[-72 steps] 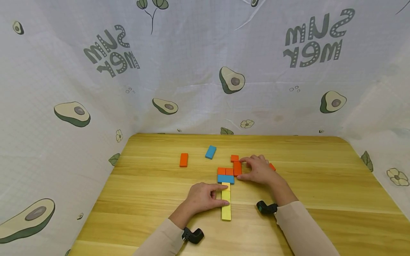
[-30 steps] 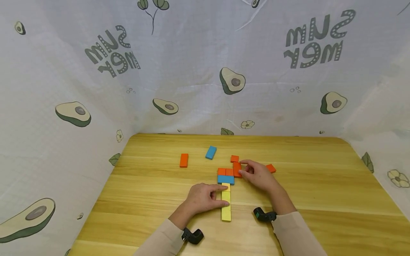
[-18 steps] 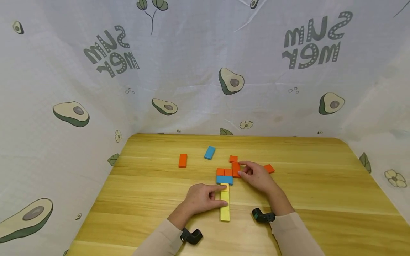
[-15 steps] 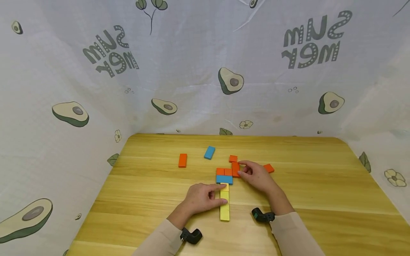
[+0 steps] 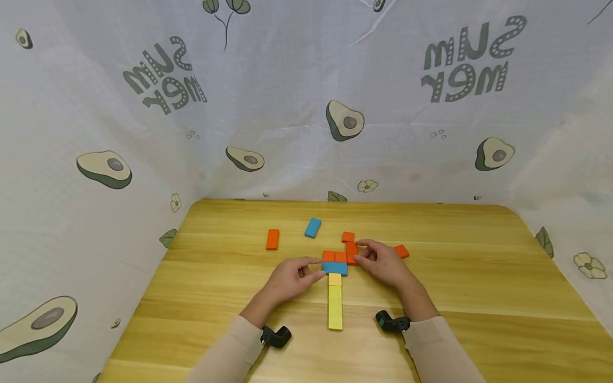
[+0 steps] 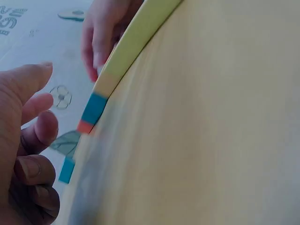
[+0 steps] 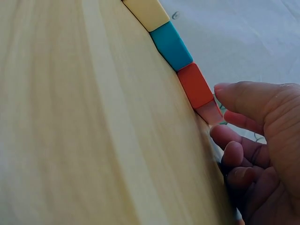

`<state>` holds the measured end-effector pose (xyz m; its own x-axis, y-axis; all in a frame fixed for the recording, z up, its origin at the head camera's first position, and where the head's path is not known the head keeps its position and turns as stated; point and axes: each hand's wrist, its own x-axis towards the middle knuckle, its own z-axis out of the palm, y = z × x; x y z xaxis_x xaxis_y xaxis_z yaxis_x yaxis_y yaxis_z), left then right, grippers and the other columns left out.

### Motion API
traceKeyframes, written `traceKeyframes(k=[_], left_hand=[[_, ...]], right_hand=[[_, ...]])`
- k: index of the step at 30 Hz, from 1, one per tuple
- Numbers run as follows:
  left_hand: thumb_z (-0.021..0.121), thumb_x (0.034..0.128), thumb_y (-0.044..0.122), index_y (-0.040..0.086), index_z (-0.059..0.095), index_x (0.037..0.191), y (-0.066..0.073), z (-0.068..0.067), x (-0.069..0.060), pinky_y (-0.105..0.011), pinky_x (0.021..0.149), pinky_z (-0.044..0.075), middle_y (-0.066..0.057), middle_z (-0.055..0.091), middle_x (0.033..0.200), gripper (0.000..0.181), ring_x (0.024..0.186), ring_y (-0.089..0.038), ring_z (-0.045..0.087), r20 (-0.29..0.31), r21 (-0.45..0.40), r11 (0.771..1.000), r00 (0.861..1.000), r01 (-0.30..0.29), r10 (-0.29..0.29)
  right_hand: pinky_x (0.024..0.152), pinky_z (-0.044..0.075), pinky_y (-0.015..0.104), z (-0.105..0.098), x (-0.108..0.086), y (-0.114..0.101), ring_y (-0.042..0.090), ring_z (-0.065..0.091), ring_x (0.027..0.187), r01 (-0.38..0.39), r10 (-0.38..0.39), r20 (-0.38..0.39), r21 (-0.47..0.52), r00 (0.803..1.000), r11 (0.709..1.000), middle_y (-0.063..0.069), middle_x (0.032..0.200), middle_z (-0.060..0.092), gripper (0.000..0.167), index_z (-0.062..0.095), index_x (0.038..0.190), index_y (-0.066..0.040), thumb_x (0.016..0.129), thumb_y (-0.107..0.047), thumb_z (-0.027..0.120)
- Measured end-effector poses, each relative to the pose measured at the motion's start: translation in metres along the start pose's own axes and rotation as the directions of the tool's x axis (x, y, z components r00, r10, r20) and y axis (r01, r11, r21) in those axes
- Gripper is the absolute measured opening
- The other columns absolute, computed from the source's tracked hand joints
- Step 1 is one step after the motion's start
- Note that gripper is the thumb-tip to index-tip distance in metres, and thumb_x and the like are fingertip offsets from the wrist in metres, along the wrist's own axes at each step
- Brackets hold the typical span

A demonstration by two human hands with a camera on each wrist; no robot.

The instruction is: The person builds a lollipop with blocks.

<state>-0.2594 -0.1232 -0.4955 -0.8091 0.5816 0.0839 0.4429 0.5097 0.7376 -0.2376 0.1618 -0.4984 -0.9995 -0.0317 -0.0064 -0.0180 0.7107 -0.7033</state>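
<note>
My left hand [image 5: 293, 277] is by the left end of a flat blue block [image 5: 334, 267], thumb and index finger spread apart; whether they touch it is unclear. Two small red-orange blocks [image 5: 329, 256] sit along that block's far side. At the right of these stands a longer red block [image 5: 351, 253], with my right hand [image 5: 384, 264] at its right side, thumb and index fingertips touching or close to its edge. In the right wrist view the thumb of the right hand [image 7: 276, 122] lies by the row's red end. A yellow block [image 5: 335, 280] and a long yellow-green block [image 5: 335, 308] extend nearer.
A small red block [image 5: 348, 237] lies beyond the longer red one. Loose on the wooden table [image 5: 215, 298] are a red block [image 5: 272, 239], a blue block [image 5: 313, 227] and another red block [image 5: 401, 251] beyond the right hand. A patterned white cloth [image 5: 297, 96] hangs behind.
My left hand has left the yellow blocks and moved up and left, to the blue block's left end. Earlier, the right hand's thumb and index drew closer together beside the longer red block.
</note>
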Motion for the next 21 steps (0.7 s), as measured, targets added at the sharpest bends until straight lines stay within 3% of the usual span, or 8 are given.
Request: traceKeyframes(k=[3, 6, 10, 13, 15, 18, 21], left_hand=[[0.066, 0.0982, 0.046, 0.023, 0.07, 0.133, -0.011, -0.019, 0.007, -0.022, 0.054, 0.039, 0.012, 0.058, 0.069, 0.042, 0.055, -0.004, 0.047, -0.051, 0.15, 0.989, 0.999, -0.007, 0.015], [0.066, 0.0977, 0.047, 0.023, 0.069, 0.135, -0.026, -0.043, 0.016, -0.024, 0.053, 0.038, 0.012, 0.056, 0.067, 0.044, 0.054, -0.005, 0.046, -0.089, 0.327, 0.945, 0.996, 0.011, 0.019], [0.067, 0.0942, 0.055, 0.024, 0.062, 0.142, -0.043, -0.074, 0.025, -0.026, 0.053, 0.037, 0.007, 0.056, 0.069, 0.057, 0.057, -0.01, 0.047, -0.079, 0.433, 0.897, 0.995, 0.095, -0.067], [0.07, 0.0894, 0.06, 0.024, 0.055, 0.149, -0.052, -0.094, 0.027, -0.028, 0.054, 0.038, 0.003, 0.057, 0.074, 0.071, 0.062, -0.014, 0.049, -0.054, 0.432, 0.886, 0.986, 0.167, -0.159], [0.073, 0.0864, 0.061, 0.023, 0.05, 0.152, -0.058, -0.104, 0.027, -0.029, 0.057, 0.04, 0.002, 0.058, 0.078, 0.079, 0.066, -0.015, 0.051, -0.033, 0.403, 0.892, 0.977, 0.206, -0.211], [0.078, 0.0839, 0.057, 0.018, 0.045, 0.155, -0.068, -0.112, 0.027, -0.03, 0.062, 0.041, -0.001, 0.058, 0.084, 0.088, 0.071, -0.016, 0.052, 0.025, 0.302, 0.923, 0.966, 0.237, -0.256], [0.08, 0.0841, 0.051, 0.015, 0.042, 0.157, -0.08, -0.114, 0.026, -0.03, 0.067, 0.042, -0.002, 0.057, 0.087, 0.09, 0.074, -0.016, 0.051, 0.084, 0.195, 0.95, 0.961, 0.245, -0.265]], right_hand=[[0.07, 0.046, 0.029, 0.001, 0.0, 0.0, 0.016, 0.053, 0.076, -0.012, 0.012, 0.005, -0.008, 1.0, 1.0, 0.004, 0.095, 0.064, 0.044, 0.063, 0.136, -0.01, 0.097, -0.03, 0.071], [0.071, 0.046, 0.029, 0.002, 0.0, 0.0, 0.017, 0.053, 0.077, -0.016, 0.016, 0.006, -0.01, 1.0, 1.0, 0.003, 0.095, 0.064, 0.044, 0.063, 0.135, -0.011, 0.097, -0.031, 0.071], [0.07, 0.046, 0.03, 0.001, 0.0, 0.001, 0.017, 0.054, 0.077, -0.015, 0.015, 0.008, 0.004, 1.0, 1.0, 0.003, 0.095, 0.064, 0.044, 0.063, 0.135, -0.01, 0.097, -0.03, 0.071], [0.07, 0.046, 0.03, 0.0, -0.001, 0.002, 0.017, 0.054, 0.077, -0.01, 0.01, 0.009, 0.008, 1.0, 1.0, 0.003, 0.095, 0.064, 0.044, 0.063, 0.135, -0.01, 0.097, -0.03, 0.071], [0.071, 0.046, 0.03, 0.0, -0.001, 0.002, 0.017, 0.054, 0.077, -0.01, 0.01, 0.006, 0.009, 1.0, 1.0, 0.003, 0.095, 0.064, 0.044, 0.063, 0.135, -0.011, 0.097, -0.03, 0.071], [0.07, 0.046, 0.03, 0.0, -0.002, 0.002, 0.018, 0.053, 0.077, -0.011, 0.011, 0.003, 0.01, 1.0, 1.0, 0.003, 0.095, 0.064, 0.044, 0.063, 0.135, -0.011, 0.097, -0.03, 0.071], [0.07, 0.046, 0.03, 0.0, -0.002, 0.001, 0.018, 0.053, 0.077, -0.016, 0.016, 0.003, 0.007, 1.0, 1.0, 0.003, 0.095, 0.063, 0.044, 0.063, 0.135, -0.011, 0.096, -0.03, 0.072]])
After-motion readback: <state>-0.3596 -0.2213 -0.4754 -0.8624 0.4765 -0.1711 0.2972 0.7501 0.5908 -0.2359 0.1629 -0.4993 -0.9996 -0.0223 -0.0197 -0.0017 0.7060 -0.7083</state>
